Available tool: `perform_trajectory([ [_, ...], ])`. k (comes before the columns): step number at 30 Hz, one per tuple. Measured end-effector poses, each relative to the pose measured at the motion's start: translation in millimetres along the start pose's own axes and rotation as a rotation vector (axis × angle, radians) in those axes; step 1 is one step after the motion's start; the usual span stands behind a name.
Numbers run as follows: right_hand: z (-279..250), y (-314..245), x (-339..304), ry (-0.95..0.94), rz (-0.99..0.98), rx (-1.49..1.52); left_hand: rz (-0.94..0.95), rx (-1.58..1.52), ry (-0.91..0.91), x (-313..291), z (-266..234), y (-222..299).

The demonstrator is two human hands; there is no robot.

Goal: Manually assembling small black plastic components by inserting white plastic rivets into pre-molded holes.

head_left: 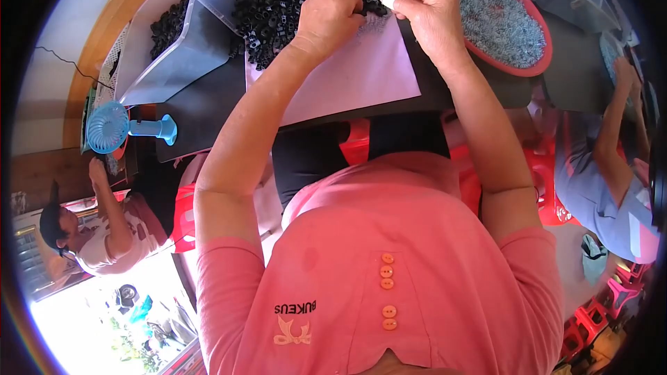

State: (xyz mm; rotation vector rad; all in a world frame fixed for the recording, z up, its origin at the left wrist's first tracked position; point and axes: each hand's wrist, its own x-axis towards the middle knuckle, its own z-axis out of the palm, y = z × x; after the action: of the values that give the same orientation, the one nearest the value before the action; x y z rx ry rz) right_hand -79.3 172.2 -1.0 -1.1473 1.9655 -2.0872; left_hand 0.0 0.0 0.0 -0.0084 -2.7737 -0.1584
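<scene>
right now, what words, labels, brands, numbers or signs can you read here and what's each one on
Pink shirt: one short line of dark lettering, upside down in the picture beside a pale bow-shaped emblem; legible, but I won't copy it out.
Red plastic seat at right: small pale marks, too small to read.
Black parts: too small to make out any text.

Your L hand (325, 19) is at the blk parts (267, 28), fingers bent, grip hidden. Your R hand (432, 17) has smth white (390, 0) at fingertips; if held, can't tell. Red basin (545, 38) w/ grey bits (497, 21) is near it.
</scene>
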Motion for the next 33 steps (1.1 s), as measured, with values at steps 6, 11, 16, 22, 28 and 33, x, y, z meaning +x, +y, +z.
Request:
perform_trajectory([
  [6, 5, 0, 0, 0.035, -0.058, -0.122, 0.073, -0.027, 0.172, -3, 8, 2],
  [11, 2, 3, 0, 0.055, 0.009, -0.128, 0.013, -0.040, 0.103, -3, 6, 2],
  [16, 3, 1, 0, 0.032, -0.002, -0.095, -0.060, -0.242, 0.195, -13, 3, 3],
  [22, 9, -5, -4, -0.041, -0.081, -0.001, -0.356, -0.962, 0.186, -25, -20, 25],
  [28, 11, -7, -7, -0.163, -0.072, -0.015, -0.587, -1.414, 0.188, -41, -34, 41],
  [33, 12, -14, -10, -0.258, -0.069, -0.078, -0.668, -1.504, 0.233, -53, -31, 38],
])
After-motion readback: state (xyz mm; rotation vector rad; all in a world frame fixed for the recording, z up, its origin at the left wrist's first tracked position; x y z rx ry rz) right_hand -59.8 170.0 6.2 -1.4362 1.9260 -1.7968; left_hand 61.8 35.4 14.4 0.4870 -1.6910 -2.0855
